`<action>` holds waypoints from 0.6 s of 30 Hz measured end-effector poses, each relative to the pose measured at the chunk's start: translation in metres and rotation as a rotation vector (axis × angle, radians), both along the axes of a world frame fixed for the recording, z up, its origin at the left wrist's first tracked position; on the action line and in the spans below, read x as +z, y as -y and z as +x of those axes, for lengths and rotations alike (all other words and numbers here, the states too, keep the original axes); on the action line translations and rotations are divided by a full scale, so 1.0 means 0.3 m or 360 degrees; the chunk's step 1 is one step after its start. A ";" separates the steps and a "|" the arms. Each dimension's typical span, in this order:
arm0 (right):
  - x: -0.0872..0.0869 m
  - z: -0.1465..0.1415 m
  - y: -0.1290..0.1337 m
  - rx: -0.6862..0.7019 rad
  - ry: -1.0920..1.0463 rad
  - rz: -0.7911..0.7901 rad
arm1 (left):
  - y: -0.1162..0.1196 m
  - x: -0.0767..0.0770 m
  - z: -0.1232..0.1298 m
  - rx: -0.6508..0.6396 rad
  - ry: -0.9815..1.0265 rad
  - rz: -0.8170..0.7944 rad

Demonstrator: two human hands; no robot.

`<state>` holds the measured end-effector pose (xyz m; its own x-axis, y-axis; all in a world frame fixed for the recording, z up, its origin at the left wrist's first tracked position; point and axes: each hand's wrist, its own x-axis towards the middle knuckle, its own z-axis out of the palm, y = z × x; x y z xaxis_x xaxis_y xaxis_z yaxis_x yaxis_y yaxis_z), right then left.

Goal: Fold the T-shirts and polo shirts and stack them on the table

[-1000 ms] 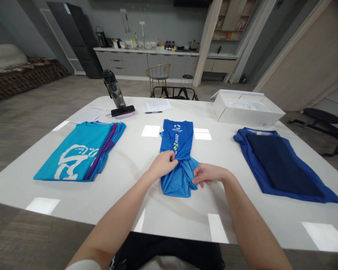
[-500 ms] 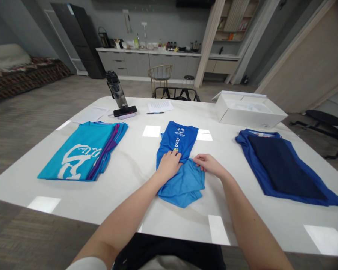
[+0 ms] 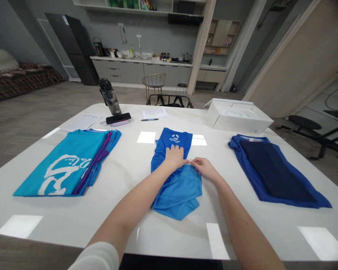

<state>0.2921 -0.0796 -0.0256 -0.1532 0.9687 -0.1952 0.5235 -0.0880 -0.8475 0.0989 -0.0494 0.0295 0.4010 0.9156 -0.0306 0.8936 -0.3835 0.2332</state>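
Observation:
A blue shirt [image 3: 176,187] lies partly folded in front of me, its darker printed part at the far end and its lighter blue part nearer. My left hand [image 3: 175,156] rests on the darker part with its fingers spread, covering some of the print. At the right edge of the shirt, my right hand [image 3: 204,167] pinches the fabric between thumb and fingers, close to my left thumb. A folded turquoise shirt pile [image 3: 70,161] with white lettering lies on the left. To the right is a blue garment [image 3: 250,172] with a dark navy cloth [image 3: 278,172] on top.
The white table [image 3: 112,225] also holds a black bottle [image 3: 110,97], a phone [image 3: 118,118], a pen [image 3: 149,119], paper sheets [image 3: 154,112] and an open white box [image 3: 238,116] at the back. Chairs stand beyond it.
My left hand has slid a little up and right over the print, its fingers more spread. My right hand now pinches the edge nearer to my left thumb. The view has tilted up.

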 end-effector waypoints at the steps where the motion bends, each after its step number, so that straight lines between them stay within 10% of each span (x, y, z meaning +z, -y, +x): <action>1: 0.000 0.000 0.002 -0.0004 -0.0013 -0.0009 | -0.021 -0.003 0.003 0.0002 -0.0035 -0.0071; 18: 0.140 0.048 -0.423 0.0318 0.0367 -0.0978 | -0.189 -0.059 -0.096 0.0121 0.0853 -0.0321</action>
<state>0.3065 0.0472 0.0163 -0.2061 0.6291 -0.7495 0.7407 -0.4002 -0.5397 0.0700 0.0071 0.0118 0.3421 0.9395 -0.0181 0.6536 -0.2240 0.7229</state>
